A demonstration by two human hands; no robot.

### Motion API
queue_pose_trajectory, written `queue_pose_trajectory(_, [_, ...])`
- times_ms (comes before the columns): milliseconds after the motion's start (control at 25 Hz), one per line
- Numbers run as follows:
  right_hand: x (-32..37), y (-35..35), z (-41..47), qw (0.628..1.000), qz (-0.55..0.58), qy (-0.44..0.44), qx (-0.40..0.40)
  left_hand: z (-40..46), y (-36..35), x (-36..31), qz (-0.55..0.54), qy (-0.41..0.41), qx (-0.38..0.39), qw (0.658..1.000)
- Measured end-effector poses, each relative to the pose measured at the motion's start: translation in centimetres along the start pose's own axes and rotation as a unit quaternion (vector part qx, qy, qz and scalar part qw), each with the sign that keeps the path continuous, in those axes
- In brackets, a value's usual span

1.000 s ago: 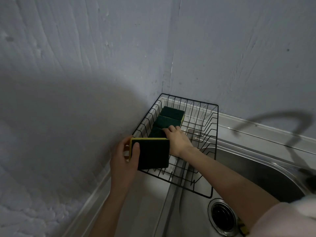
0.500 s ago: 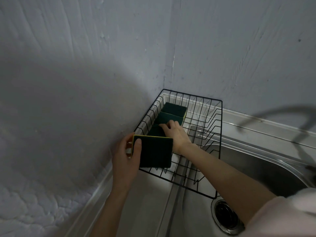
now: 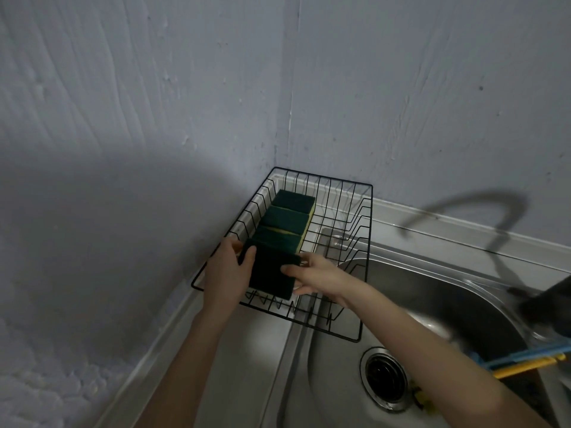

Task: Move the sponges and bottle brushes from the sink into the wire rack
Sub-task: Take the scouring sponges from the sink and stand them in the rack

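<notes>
Change since earlier frames: right hand (image 3: 312, 278) has left the sponges deeper in the rack and come to the near sponge, so both hands now grip it; that sponge sits lower, inside the rack's near end.
Head view, writing: no brand, label or lettering can be read anywhere.
Head view, left hand (image 3: 227, 270): at frame centre-left, thumb laid across the dark top of the held sponge (image 3: 273, 274), fingers curled round its left edge; closed on it.
Head view, right hand: just right of centre, thumb on the sponge's top at the right edge, fingers wrapped beneath; closed on the same sponge.
Head view, held sponge: dark green face up, slightly tilted, at the near left of the wire rack (image 3: 355, 230); whether it touches the wires cannot be told.
Head view, sponge row (image 3: 285, 219): three green-and-yellow sponges lined along the rack's left side, running toward the wall corner.
Head view, wire rack: black, sitting in the corner across the steel sink (image 3: 432, 298) edge.
Head view, bottle brushes (image 3: 525, 364): blue and yellow handles at lower right, lying in the sink basin near the drain (image 3: 384, 376).
</notes>
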State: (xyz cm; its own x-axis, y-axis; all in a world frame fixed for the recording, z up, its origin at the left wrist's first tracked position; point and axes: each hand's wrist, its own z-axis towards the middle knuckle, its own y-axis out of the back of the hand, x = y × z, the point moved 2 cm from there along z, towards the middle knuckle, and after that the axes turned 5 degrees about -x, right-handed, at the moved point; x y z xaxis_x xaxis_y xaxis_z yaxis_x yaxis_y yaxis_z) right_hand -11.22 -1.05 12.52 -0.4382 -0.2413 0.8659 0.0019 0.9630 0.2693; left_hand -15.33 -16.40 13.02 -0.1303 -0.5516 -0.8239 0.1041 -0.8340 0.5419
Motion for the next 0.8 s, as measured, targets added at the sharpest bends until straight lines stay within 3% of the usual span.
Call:
queue_pose_trajectory(120, [-0.4,-0.8,0.6,0.998,0.038,-0.046,0.000,0.1,-0.2,0.1,0.067,-0.011,0.034,0.997])
queue_pose_trajectory(360, [-1.1,-1.6,2.2,0.997,-0.011,-0.070,-0.016,0.1,-1.3,0.4,0.226,-0.030,0.141,0.963])
queue_pose_trajectory(600, [-1.5,-1.6,3.2,0.996,-0.023,-0.073,-0.054,0.2,-1.7,0.7,0.276,-0.038,0.128,0.952])
queue_pose_trajectory(800, [-1.6,-1.8,3.4,0.989,-0.109,-0.049,-0.087,0.1,-1.6,0.3,0.267,-0.024,0.137,0.954])
